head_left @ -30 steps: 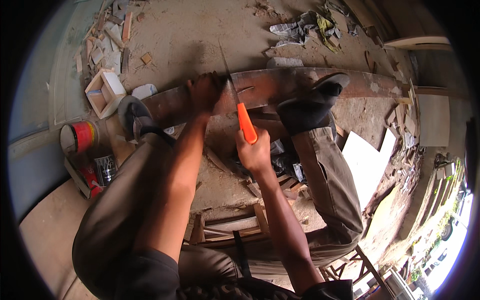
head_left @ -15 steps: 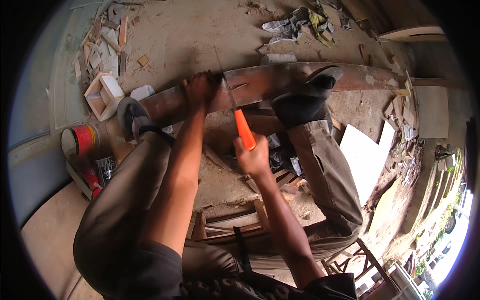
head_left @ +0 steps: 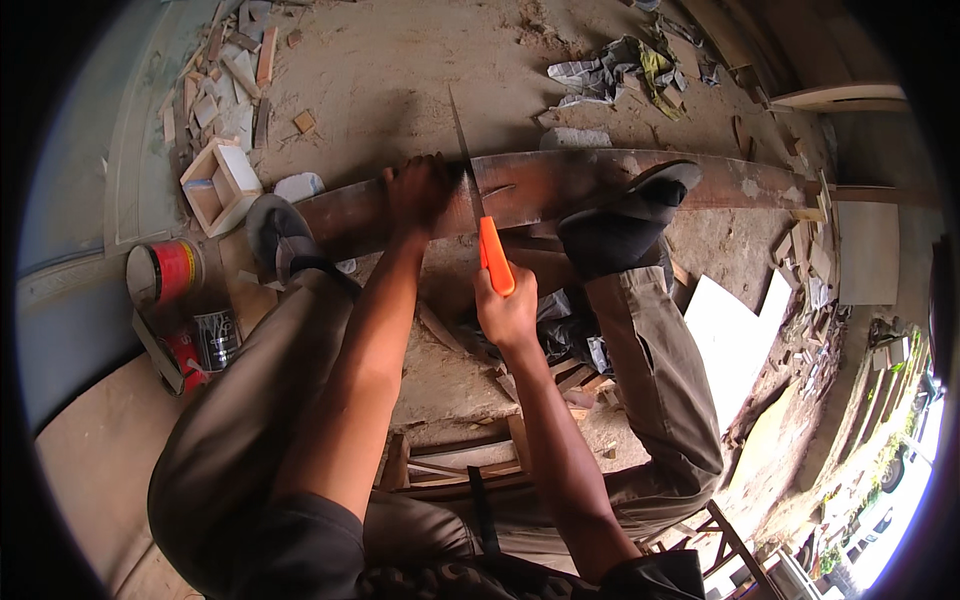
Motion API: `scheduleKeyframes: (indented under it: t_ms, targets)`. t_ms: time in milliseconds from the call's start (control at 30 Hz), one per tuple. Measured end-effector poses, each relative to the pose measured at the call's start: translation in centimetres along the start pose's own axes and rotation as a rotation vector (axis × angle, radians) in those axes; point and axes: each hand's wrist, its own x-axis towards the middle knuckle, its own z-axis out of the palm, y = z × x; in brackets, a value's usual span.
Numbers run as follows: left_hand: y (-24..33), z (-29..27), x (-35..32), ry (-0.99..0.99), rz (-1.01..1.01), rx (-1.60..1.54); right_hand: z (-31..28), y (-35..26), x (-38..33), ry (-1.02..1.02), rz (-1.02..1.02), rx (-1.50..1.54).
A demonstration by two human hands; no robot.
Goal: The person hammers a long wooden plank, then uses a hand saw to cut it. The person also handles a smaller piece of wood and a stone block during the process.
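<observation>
My right hand (head_left: pixel 508 308) is closed round the orange handle of a handsaw (head_left: pixel 496 262). The saw's thin blade lies across a long reddish-brown wooden board (head_left: pixel 535 188) and its tip sticks out past the far edge. Just left of the blade, my left hand (head_left: pixel 420 195) grips the board, its fingers bent over the far edge. A short dark slit or mark shows on the wood right of the blade. My right foot (head_left: pixel 622 218), in a dark sandal, rests on the board; my left foot (head_left: pixel 280 238) is at its left end.
An open wooden box (head_left: pixel 222 188) and offcuts lie at the far left. A red and yellow can (head_left: pixel 172 270) and a dark can (head_left: pixel 214 340) stand left of my leg. Crumpled cloth (head_left: pixel 610 72) lies beyond the board, a white sheet (head_left: pixel 725 335) to the right.
The saw has slid forward across the board, bringing its handle up to the near edge. My left hand keeps its hold. The whole view has shifted slightly.
</observation>
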Motion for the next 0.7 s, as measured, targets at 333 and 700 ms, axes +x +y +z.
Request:
scheduleKeyframes:
  t_ms: [333,700]
  targets:
    - [-1.8,0.9,-0.5,0.269,0.030,0.053,-3.9,2.5,-14.6,-0.042,0.012,-0.006]
    - [-1.5,2.1,-0.5,0.245,0.022,0.030,-2.4,3.9,-12.4,-0.054,-0.028,-0.132]
